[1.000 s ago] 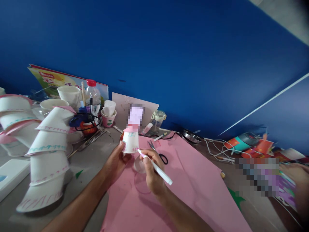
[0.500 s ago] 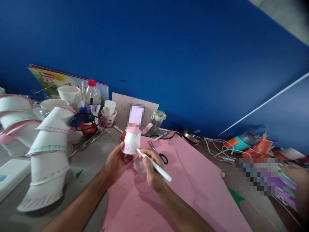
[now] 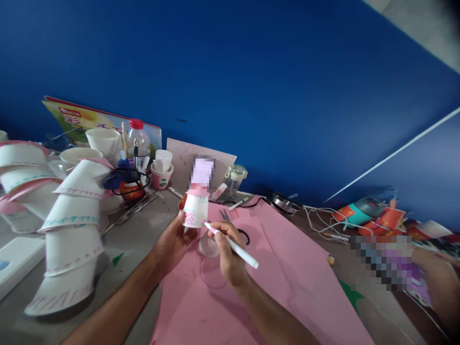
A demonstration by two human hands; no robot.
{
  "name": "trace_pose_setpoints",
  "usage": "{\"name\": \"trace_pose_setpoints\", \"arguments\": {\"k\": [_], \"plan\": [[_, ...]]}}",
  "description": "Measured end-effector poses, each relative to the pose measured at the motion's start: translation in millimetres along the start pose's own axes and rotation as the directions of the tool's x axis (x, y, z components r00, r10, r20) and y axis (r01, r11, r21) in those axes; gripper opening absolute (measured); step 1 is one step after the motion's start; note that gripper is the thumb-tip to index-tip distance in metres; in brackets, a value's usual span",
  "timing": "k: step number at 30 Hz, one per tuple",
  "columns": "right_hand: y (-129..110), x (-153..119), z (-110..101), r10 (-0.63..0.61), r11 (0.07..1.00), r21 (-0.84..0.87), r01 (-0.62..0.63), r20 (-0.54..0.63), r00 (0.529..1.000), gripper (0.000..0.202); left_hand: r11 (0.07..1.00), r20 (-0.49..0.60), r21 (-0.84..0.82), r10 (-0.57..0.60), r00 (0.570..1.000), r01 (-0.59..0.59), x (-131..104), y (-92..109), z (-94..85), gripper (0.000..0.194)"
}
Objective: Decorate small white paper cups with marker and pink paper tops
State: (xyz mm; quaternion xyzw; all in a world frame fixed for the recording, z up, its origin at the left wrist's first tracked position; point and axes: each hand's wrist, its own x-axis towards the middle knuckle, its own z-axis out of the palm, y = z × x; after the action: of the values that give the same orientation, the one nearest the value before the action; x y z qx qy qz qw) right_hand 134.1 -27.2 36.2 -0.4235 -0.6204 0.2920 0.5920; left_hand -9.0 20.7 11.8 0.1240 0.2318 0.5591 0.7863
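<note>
Paper cup [image 3: 198, 210] gripped in left hand [image 3: 175, 239], marker [image 3: 245, 255] in right hand [image 3: 230, 256]; pink cup [image 3: 162, 180] holds white item [image 3: 164, 158].

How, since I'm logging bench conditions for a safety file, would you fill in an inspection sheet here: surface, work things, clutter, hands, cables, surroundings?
Surface: grey table, partly covered by pink paper.
Work things: white cup bearing pink and teal marks; white marker.
Clutter: decorated cups nested in a leaning stack at left; scissors lying on the pink paper beyond the right hand.
Hands: left hand holds the white cup; right hand holds the white marker, tip at the cup's lower edge, contact unclear.
Cables: white cable looped loosely at right.
Surroundings: blue wall behind; another person's arm at the right edge.
</note>
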Motion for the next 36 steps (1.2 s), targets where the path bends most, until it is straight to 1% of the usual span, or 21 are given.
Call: {"name": "trace_pose_setpoints", "arguments": {"k": [6,11,16,21,26,31,34,36], "plan": [[-0.8,0.3,0.0,0.009,1.000,-0.014,-0.009,0.009,1.000,0.021,1.000,-0.047,0.004,-0.009,0.999,0.010,-0.6,0.2,0.9,0.015],[-6.0,1.6,2.6,-0.013,1.000,-0.015,0.013,-0.003,1.000,0.018,1.000,-0.028,0.006,0.005,1.000,-0.005,-0.6,-0.6,0.1,0.015],[-6.1,1.2,2.7,-0.032,0.998,-0.046,0.032,0.008,0.999,0.019,1.000,-0.038,0.015,-0.001,0.999,0.002,0.2,-1.3,-0.7,0.016],[-6.3,0.7,3.5,-0.023,1.000,-0.017,0.023,0.000,1.000,0.019,1.000,-0.003,0.017,0.011,1.000,-0.011,0.5,-1.1,-1.2,0.016],[-3.5,0.2,3.3,0.003,1.000,-0.019,-0.003,-0.013,1.000,0.018,0.999,-0.040,0.030,-0.014,0.999,0.015,-0.4,-0.4,0.8,0.016],[1.4,-1.1,1.5,0.011,1.000,-0.028,-0.012,-0.032,0.999,0.019,1.000,-0.054,0.005,0.008,0.999,-0.008,0.0,-0.9,1.8,0.015],[0.4,-1.0,1.9,0.019,1.000,-0.002,-0.019,-0.017,1.000,0.021,1.000,-0.079,0.002,-0.001,0.997,0.001,-0.5,-0.7,3.2,0.014],[-1.6,-0.2,2.5,0.017,1.000,-0.004,-0.017,-0.010,1.000,0.020,1.000,-0.071,0.003,-0.002,0.997,0.002,-0.8,-0.7,3.4,0.015]]}}
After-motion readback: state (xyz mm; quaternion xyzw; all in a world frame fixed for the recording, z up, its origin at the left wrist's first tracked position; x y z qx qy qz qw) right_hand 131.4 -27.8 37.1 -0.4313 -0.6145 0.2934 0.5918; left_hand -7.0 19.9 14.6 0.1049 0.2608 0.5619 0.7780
